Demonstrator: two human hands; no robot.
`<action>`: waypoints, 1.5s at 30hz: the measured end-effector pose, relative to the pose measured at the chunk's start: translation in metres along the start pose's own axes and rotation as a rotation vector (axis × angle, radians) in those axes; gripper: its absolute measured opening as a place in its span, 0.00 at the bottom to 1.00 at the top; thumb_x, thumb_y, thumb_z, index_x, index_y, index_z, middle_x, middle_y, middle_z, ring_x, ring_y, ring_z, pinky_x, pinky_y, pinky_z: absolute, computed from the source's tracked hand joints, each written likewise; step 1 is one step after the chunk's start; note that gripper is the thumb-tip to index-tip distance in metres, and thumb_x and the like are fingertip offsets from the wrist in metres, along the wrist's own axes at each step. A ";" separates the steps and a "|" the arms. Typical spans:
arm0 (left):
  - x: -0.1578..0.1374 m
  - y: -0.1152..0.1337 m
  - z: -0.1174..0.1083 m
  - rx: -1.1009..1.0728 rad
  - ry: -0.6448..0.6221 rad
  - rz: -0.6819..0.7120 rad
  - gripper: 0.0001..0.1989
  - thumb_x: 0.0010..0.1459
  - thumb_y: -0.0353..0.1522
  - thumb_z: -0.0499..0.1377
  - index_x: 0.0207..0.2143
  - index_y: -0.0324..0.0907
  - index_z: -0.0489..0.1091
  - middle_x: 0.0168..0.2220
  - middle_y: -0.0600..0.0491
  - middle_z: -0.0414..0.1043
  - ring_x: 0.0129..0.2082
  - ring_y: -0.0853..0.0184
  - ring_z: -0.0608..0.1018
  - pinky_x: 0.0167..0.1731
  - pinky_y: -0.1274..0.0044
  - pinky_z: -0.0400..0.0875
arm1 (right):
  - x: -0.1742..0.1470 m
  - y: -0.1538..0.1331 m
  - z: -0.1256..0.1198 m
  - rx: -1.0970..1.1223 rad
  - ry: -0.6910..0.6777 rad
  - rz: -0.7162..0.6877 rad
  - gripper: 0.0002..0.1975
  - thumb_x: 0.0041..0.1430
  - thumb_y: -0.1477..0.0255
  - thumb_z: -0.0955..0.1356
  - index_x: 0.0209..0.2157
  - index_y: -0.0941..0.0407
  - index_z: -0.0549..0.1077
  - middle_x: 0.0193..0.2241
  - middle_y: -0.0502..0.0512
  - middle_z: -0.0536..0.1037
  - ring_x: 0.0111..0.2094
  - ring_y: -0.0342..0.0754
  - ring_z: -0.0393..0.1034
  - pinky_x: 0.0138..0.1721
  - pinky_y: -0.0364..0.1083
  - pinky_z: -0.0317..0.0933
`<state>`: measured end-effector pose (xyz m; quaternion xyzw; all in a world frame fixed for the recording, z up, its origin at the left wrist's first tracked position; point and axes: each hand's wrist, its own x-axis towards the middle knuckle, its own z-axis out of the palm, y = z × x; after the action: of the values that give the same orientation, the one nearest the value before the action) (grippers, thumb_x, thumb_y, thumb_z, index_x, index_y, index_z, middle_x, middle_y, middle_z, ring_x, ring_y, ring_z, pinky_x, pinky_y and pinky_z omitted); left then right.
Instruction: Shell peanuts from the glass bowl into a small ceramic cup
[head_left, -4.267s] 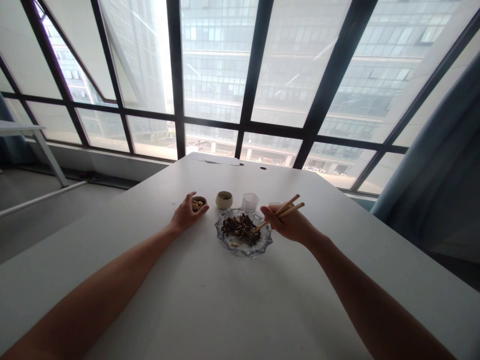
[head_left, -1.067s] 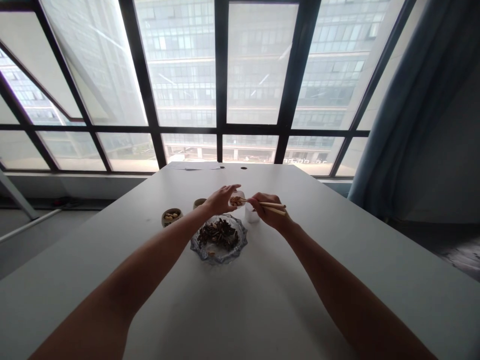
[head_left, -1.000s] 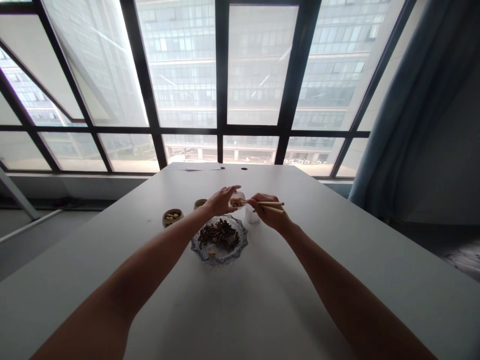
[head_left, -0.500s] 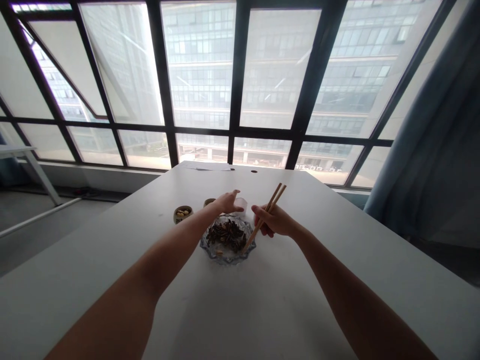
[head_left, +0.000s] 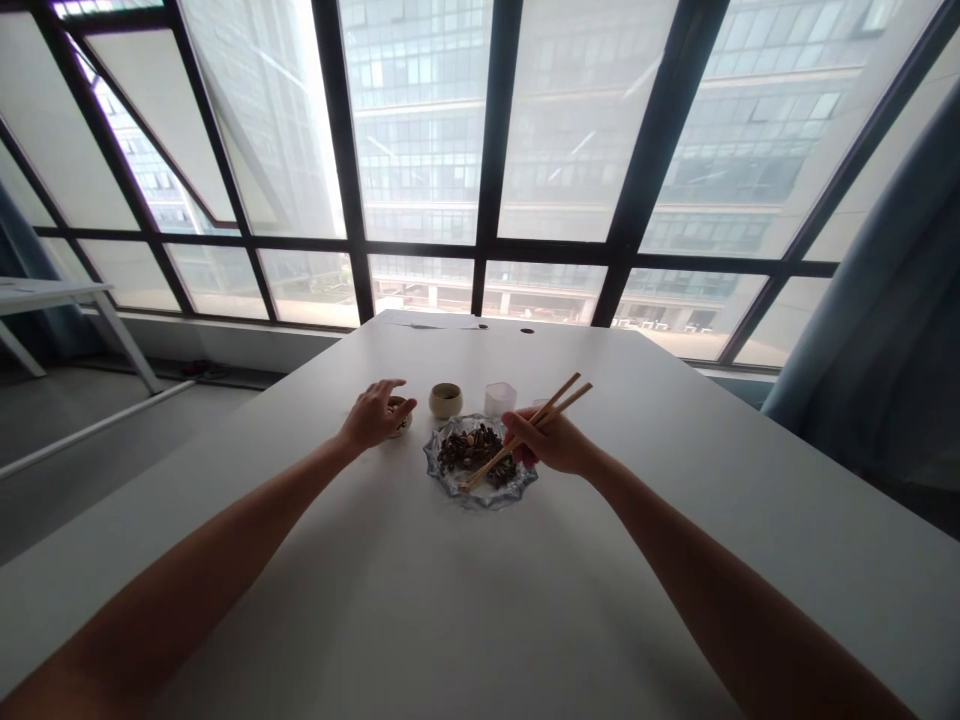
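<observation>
My left hand (head_left: 375,414) is at a small cup of nuts (head_left: 402,424), fingers spread over and beside its rim, partly hiding it; I see no firm grip. My right hand (head_left: 553,440) is closed on a pair of wooden chopsticks (head_left: 567,396). Their tips reach down into a clear glass dish (head_left: 480,500) with a scalloped edge. Dark, elongated pieces, like seeds or nuts, are heaped in the dish (head_left: 454,455).
Behind the dish stand a small beige cup (head_left: 446,401) and a translucent plastic cup (head_left: 499,398). Another clear container (head_left: 541,403) is partly hidden by my right hand. White paper (head_left: 431,320) lies at the white table's far end, below the windows.
My left hand has moved left from above the back of the glass dish to the cup of nuts. The chopstick tips have shifted left within the dish. The view has turned slightly.
</observation>
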<state>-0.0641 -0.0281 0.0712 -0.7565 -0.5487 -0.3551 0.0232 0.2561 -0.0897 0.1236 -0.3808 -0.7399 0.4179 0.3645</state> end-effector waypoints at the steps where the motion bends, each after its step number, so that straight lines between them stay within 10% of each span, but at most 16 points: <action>1: -0.006 -0.006 0.003 -0.020 0.019 -0.023 0.26 0.62 0.48 0.55 0.56 0.41 0.67 0.55 0.42 0.72 0.56 0.52 0.73 0.58 0.59 0.67 | -0.001 -0.001 0.003 -0.008 -0.015 -0.013 0.29 0.54 0.42 0.67 0.21 0.56 0.73 0.13 0.50 0.73 0.12 0.41 0.65 0.13 0.39 0.58; 10: -0.026 -0.022 0.026 -0.230 0.081 -0.126 0.37 0.54 0.50 0.63 0.60 0.42 0.59 0.59 0.39 0.68 0.56 0.55 0.74 0.56 0.61 0.70 | 0.001 0.004 0.009 0.017 0.102 0.032 0.31 0.53 0.40 0.66 0.21 0.56 0.73 0.12 0.51 0.73 0.10 0.43 0.65 0.11 0.40 0.56; 20: -0.027 -0.026 0.031 -0.222 0.096 -0.137 0.36 0.53 0.46 0.64 0.59 0.42 0.59 0.56 0.41 0.70 0.53 0.55 0.76 0.55 0.61 0.71 | 0.016 0.035 -0.019 0.076 0.878 -0.160 0.29 0.61 0.44 0.63 0.26 0.56 0.71 0.15 0.53 0.75 0.13 0.44 0.68 0.13 0.42 0.60; 29: -0.027 -0.024 0.029 -0.210 0.070 -0.142 0.36 0.54 0.48 0.63 0.60 0.41 0.59 0.58 0.39 0.67 0.54 0.54 0.75 0.56 0.60 0.71 | 0.018 0.047 -0.018 -0.018 0.757 -0.176 0.31 0.53 0.40 0.67 0.30 0.58 0.74 0.23 0.56 0.79 0.23 0.47 0.75 0.25 0.45 0.70; 40: -0.027 -0.029 0.034 -0.221 0.105 -0.125 0.36 0.53 0.48 0.64 0.59 0.42 0.60 0.56 0.41 0.69 0.52 0.55 0.76 0.54 0.60 0.72 | 0.007 0.013 -0.006 0.017 0.417 -0.102 0.33 0.53 0.39 0.66 0.23 0.57 0.73 0.14 0.53 0.74 0.12 0.42 0.66 0.13 0.41 0.58; 45: -0.027 -0.030 0.035 -0.222 0.122 -0.108 0.35 0.53 0.48 0.64 0.59 0.42 0.61 0.56 0.41 0.69 0.52 0.54 0.76 0.53 0.60 0.72 | 0.008 0.019 -0.002 -0.031 0.481 -0.080 0.34 0.52 0.37 0.64 0.23 0.57 0.72 0.13 0.52 0.73 0.12 0.42 0.65 0.12 0.40 0.57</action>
<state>-0.0751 -0.0230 0.0195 -0.7009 -0.5435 -0.4595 -0.0465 0.2594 -0.0753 0.1093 -0.4453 -0.6526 0.2889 0.5407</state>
